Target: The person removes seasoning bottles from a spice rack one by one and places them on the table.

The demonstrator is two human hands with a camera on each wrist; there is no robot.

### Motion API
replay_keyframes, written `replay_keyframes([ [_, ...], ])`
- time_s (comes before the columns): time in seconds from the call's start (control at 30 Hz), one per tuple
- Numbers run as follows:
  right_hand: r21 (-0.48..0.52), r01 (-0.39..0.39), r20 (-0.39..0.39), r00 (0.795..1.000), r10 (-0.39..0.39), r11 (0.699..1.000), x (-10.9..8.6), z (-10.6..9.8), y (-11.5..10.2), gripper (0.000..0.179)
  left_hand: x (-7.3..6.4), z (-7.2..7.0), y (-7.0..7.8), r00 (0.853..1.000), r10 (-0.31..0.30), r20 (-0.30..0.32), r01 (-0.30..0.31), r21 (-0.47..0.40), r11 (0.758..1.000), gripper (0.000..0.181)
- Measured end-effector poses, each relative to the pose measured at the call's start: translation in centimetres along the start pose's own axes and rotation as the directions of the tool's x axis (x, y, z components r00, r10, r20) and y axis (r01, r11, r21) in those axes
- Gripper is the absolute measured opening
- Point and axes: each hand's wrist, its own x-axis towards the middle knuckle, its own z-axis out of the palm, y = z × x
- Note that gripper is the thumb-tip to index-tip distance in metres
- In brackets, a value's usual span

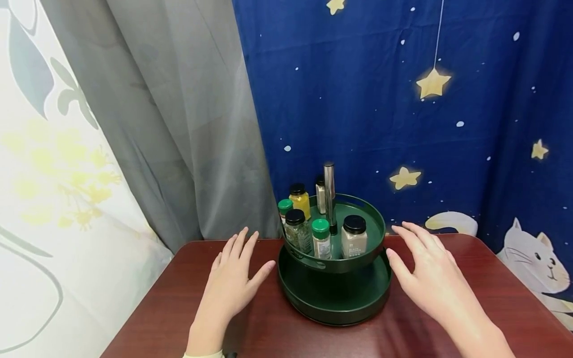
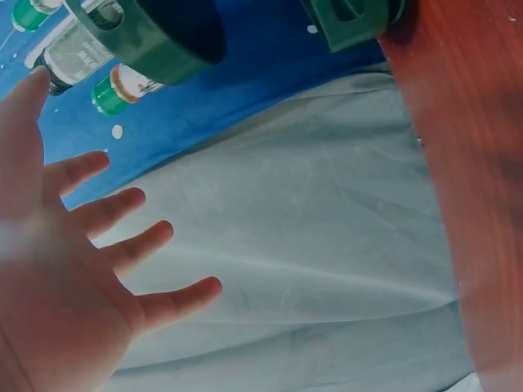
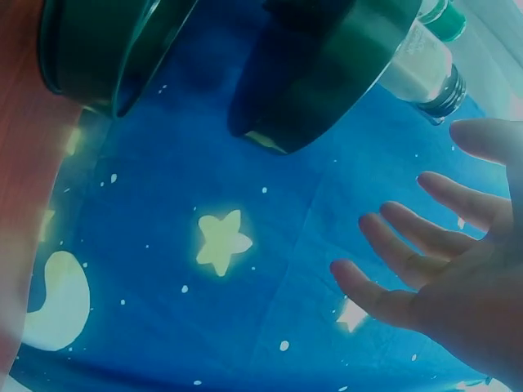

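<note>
A dark green two-tier round rack stands on the table, its upper tray (image 1: 376, 219) loaded and its lower tray (image 1: 335, 301) bare. On the upper tray are a wide jar with a black lid and pale powder (image 1: 354, 237), a green-capped spice jar (image 1: 321, 239), a jar of dried herbs (image 1: 297, 230), a yellow spice jar (image 1: 300, 200) and a tall silvery cylinder (image 1: 329, 196). My left hand (image 1: 233, 281) hovers left of the rack, fingers spread and holding nothing. To the right, my right hand (image 1: 431, 276) is likewise spread, its fingertips near the upper tray's rim.
The rack sits toward the back of a reddish-brown table (image 1: 147, 318). Behind it hang a blue star-patterned curtain (image 1: 358, 99) and a grey curtain (image 1: 179, 124). A white patterned cloth (image 1: 53, 199) hangs at the left.
</note>
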Motion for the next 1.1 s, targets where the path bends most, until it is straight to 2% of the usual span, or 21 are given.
replay_keyframes([
  [0.3,0.046,0.012,0.009,1.000,-0.012,0.999,0.1,0.6,-1.1,0.046,-0.1,-0.8,0.6,0.999,0.022,-0.038,-0.022,-0.005,1.000,0.081],
  [0.53,0.069,0.060,-0.051,0.997,-0.056,0.996,0.8,1.2,-2.2,0.046,-0.2,-0.9,0.9,0.999,0.034,-0.034,-0.035,-0.020,0.999,0.077],
  [0.77,0.111,-0.015,0.057,0.998,0.009,0.994,2.1,1.6,-3.0,0.050,-0.2,-0.4,0.7,0.999,0.034,-0.016,-0.034,-0.017,0.999,0.076],
  [0.97,0.129,0.004,0.060,0.998,-0.012,0.992,3.3,2.1,-3.5,0.053,-0.1,-0.2,0.6,1.000,0.031,-0.005,-0.031,-0.030,0.999,0.075],
  [1.1,0.136,0.005,0.090,0.996,-0.017,0.991,4.2,2.1,-4.0,0.053,-0.1,-0.1,0.7,0.999,0.032,0.006,-0.031,-0.032,0.999,0.075],
])
